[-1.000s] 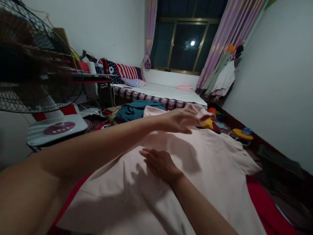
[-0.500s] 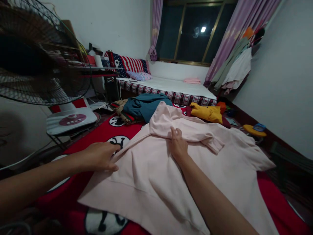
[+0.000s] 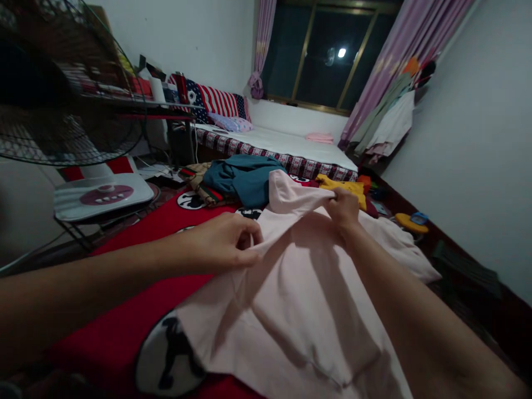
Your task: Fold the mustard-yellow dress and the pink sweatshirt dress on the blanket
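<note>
A pale pink shirt (image 3: 299, 277) is spread over a red blanket, its side edge lifted and its cloth creased. My right hand (image 3: 344, 208) is closed on a fold of the shirt near its upper part, pulling the cloth taut. On the shirt's left side, my left hand (image 3: 230, 238) pinches the edge between thumb and curled fingers. The far sleeve end is hidden behind the raised cloth and my right hand.
The red blanket (image 3: 124, 310) has white round patches with black figures. Beyond the shirt lie a teal garment (image 3: 245, 174), a tan garment (image 3: 199, 183) and a yellow garment (image 3: 353, 191). A fan (image 3: 70, 88) and a folding chair (image 3: 103, 197) stand left; a yellow stool (image 3: 409, 223) stands right.
My right hand has closed on the shirt and moved right, lifting the folded sleeve part. My left hand has shifted right and up along the edge. The view has turned slightly.
</note>
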A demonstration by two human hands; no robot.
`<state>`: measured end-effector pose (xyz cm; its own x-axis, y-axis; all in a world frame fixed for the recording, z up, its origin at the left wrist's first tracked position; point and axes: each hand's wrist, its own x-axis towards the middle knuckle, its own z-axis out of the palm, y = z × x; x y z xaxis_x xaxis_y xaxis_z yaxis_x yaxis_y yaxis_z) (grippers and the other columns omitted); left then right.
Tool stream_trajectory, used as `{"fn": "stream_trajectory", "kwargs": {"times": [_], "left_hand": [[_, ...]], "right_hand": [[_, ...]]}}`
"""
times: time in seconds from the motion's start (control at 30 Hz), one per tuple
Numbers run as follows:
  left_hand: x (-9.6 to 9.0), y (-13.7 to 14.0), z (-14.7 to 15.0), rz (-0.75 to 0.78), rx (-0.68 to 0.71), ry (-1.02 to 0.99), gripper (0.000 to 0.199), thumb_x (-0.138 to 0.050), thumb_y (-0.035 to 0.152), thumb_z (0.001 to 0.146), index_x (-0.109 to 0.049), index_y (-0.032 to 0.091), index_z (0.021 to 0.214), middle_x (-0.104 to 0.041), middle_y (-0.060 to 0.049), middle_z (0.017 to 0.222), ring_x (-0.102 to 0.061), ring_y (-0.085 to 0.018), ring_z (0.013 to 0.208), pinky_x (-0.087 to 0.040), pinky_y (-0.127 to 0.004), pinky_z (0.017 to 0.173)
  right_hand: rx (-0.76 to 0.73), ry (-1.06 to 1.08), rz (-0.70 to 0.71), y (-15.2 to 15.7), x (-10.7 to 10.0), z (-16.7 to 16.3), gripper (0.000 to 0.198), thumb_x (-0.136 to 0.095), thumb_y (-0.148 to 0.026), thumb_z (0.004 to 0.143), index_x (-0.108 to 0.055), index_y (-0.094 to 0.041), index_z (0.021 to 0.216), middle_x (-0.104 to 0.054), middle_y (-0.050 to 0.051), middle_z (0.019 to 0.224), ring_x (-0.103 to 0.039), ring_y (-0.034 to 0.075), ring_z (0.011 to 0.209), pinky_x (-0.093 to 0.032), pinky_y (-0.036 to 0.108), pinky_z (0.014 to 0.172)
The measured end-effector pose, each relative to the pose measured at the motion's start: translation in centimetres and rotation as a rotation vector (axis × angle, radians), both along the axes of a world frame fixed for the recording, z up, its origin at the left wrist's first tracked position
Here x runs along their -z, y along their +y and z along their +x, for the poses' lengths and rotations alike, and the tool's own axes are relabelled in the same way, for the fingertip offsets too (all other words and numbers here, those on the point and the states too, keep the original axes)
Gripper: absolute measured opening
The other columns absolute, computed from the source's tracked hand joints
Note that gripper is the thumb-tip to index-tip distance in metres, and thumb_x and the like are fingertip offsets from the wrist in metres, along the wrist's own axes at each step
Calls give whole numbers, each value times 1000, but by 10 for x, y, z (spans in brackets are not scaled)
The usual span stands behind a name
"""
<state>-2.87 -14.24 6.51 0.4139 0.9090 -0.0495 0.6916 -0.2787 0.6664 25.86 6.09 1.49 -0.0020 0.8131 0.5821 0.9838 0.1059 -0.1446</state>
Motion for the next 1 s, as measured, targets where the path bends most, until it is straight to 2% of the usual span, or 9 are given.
{"fn": "stream_trajectory", "kwargs": {"times": [0.17,0.27,0.33,0.4,0.53,0.6,0.7,0.87,1.0], "left_hand": [[40,-2,58,-160,169,-196,18,-61,26,75,-67,17,90,-63,0,68,-56,-12,59,-36,-18,48],[69,2,81,-508,373,-224,27,-68,33,74,-68,16,94,-65,-2,69,-61,-14,60,-45,-20,54],[79,13,93,-677,464,-236,30,-67,40,77,-68,15,92,-65,-3,68,-62,-15,59,-49,-24,56],[83,32,102,-544,437,-249,28,-60,40,82,-69,13,89,-68,-6,72,-65,-17,64,-52,-27,62],[96,89,108,279,96,-133,30,-53,22,86,-66,14,111,-68,-12,111,-61,-23,107,-46,-34,96],[111,115,105,520,-138,-35,45,-49,17,87,-52,14,132,-54,-14,135,-46,-24,129,-35,-37,110],[135,137,100,525,-331,129,56,-51,25,90,-38,9,142,-36,-19,150,-29,-28,141,-27,-44,115],[148,137,100,470,-240,295,48,-41,34,96,-44,17,140,-31,-17,153,-23,-31,144,-21,-50,115],[150,136,103,497,-211,311,47,-40,32,96,-44,19,141,-32,-17,153,-26,-33,142,-20,-52,115]], "right_hand": [[113,72,27,-13,22,28,47,-38,-7,75,-63,-8,115,-56,17,129,-52,26,116,-38,33,96],[251,63,-96,-31,57,31,49,-38,-12,81,-59,-14,125,-37,13,150,-53,28,116,-40,38,94],[275,-9,-170,-40,76,30,47,-41,-17,83,-58,-15,127,-35,12,151,-54,30,114,-40,41,94],[258,-68,-182,-45,87,30,45,-44,-20,85,-59,-15,126,-39,13,149,-54,32,113,-39,42,95],[191,-9,-109,-43,90,32,39,-43,-22,87,-65,-18,119,-47,9,144,-54,28,114,-37,40,96],[138,91,-26,-40,89,36,37,-42,-22,86,-68,-18,112,-54,8,137,-55,25,111,-38,38,96],[106,257,138,-38,91,42,34,-42,-21,82,-70,-17,101,-64,9,120,-58,23,102,-41,36,91],[137,428,322,-48,88,47,32,-39,-19,77,-68,-19,89,-68,6,95,-60,22,89,-43,33,79],[-27,570,498,-54,67,28,33,-40,-21,83,-63,-17,105,-67,6,95,-61,21,86,-44,31,77]]}}
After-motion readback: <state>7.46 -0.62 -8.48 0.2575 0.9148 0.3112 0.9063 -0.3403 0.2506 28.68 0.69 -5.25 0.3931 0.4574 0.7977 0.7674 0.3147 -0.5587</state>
